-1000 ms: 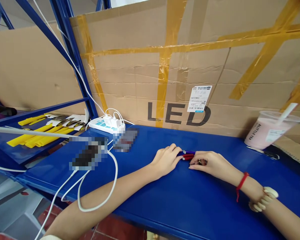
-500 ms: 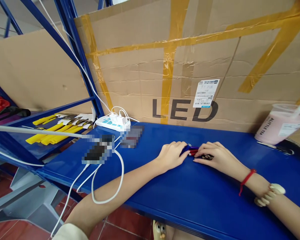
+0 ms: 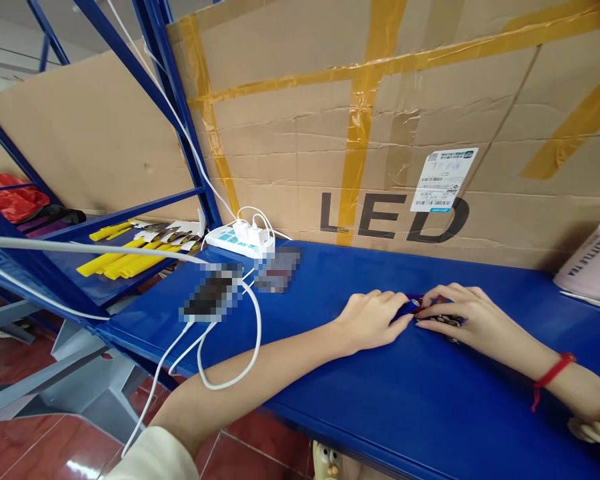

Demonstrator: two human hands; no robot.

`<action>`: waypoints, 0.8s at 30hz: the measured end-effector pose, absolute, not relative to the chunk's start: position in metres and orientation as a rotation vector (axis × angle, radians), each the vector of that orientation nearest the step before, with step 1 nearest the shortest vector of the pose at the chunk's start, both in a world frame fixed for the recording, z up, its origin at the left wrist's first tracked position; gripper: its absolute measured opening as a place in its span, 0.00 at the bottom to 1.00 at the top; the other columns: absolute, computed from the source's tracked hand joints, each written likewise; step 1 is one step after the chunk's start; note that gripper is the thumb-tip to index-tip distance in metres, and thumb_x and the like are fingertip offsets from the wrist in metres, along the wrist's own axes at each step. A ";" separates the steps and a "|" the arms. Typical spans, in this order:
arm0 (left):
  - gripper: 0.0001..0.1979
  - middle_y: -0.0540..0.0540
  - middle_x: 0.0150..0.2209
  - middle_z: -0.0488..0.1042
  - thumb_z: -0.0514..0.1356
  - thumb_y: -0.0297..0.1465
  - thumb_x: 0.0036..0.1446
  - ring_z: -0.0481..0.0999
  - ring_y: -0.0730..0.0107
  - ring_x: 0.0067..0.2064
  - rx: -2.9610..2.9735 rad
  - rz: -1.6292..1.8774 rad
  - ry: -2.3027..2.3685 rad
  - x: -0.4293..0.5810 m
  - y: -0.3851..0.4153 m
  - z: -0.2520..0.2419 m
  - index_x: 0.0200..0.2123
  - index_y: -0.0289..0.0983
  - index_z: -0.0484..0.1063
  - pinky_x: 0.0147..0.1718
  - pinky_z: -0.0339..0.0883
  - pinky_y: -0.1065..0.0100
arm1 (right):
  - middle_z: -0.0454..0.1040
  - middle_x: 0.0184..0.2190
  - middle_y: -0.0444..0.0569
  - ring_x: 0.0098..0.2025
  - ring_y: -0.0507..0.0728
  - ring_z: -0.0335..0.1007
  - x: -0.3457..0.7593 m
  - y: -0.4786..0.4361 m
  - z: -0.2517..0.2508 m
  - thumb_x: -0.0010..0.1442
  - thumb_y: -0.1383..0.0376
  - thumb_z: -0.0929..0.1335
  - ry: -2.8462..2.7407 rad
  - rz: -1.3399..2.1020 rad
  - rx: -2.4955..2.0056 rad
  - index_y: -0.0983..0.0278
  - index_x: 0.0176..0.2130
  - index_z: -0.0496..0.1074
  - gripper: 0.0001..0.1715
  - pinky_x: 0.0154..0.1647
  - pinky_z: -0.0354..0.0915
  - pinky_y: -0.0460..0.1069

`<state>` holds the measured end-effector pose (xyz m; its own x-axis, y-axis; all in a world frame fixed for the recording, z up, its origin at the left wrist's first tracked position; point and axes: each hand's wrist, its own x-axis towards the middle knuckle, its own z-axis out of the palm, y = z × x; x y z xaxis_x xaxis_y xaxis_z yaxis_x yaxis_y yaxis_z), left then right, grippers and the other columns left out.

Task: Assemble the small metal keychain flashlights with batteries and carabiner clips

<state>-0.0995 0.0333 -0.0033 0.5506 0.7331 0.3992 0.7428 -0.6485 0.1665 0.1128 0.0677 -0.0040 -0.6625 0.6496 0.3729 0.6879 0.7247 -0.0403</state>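
My left hand rests on the blue tabletop, its fingers closed around a slim blue object with a rounded end. Close by on the right, my right hand has its fingertips pinched on a dark piece with pale brown patterning. A small red part shows between the two hands, near the blue object. Most of these small things is covered by my fingers, so I cannot tell their kind or whether they are joined.
A large cardboard sheet stands behind the table. To the left lie a blurred phone-like device with white cables, a white power strip and yellow-handled tools. A pink drink cup stands far right.
The view has turned left, so the surroundings sit further right in the picture. Both hands stay close together; less of the red part shows between them.
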 end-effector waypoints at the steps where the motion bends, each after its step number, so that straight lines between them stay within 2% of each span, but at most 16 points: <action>1: 0.15 0.46 0.42 0.72 0.44 0.38 0.61 0.71 0.66 0.42 -2.746 -0.694 -1.303 -0.099 0.033 -0.004 0.46 0.38 0.63 0.35 0.67 0.67 | 0.71 0.37 0.46 0.39 0.57 0.66 0.114 0.069 -0.005 0.54 0.44 0.61 -2.561 -0.154 -1.036 0.52 0.32 0.76 0.22 0.39 0.58 0.53; 7: 0.14 0.47 0.42 0.72 0.45 0.37 0.61 0.72 0.65 0.42 -2.752 -0.705 -1.247 -0.099 0.032 -0.004 0.45 0.37 0.63 0.33 0.67 0.67 | 0.70 0.40 0.48 0.42 0.60 0.65 0.117 0.071 -0.004 0.53 0.46 0.63 -2.562 -0.171 -1.056 0.54 0.30 0.75 0.19 0.42 0.58 0.56; 15: 0.12 0.48 0.40 0.72 0.46 0.36 0.60 0.72 0.66 0.41 -2.779 -0.748 -1.325 -0.099 0.041 -0.005 0.43 0.39 0.62 0.32 0.66 0.68 | 0.69 0.43 0.50 0.46 0.61 0.63 0.113 0.064 0.002 0.54 0.47 0.62 -2.566 -0.093 -1.070 0.57 0.29 0.75 0.21 0.45 0.59 0.57; 24: 0.12 0.49 0.38 0.73 0.46 0.37 0.60 0.73 0.67 0.39 -2.753 -0.788 -1.299 -0.100 0.040 -0.007 0.43 0.39 0.62 0.29 0.64 0.70 | 0.70 0.41 0.49 0.44 0.61 0.63 0.121 0.069 -0.001 0.54 0.47 0.63 -2.513 -0.176 -1.020 0.56 0.29 0.75 0.20 0.45 0.58 0.57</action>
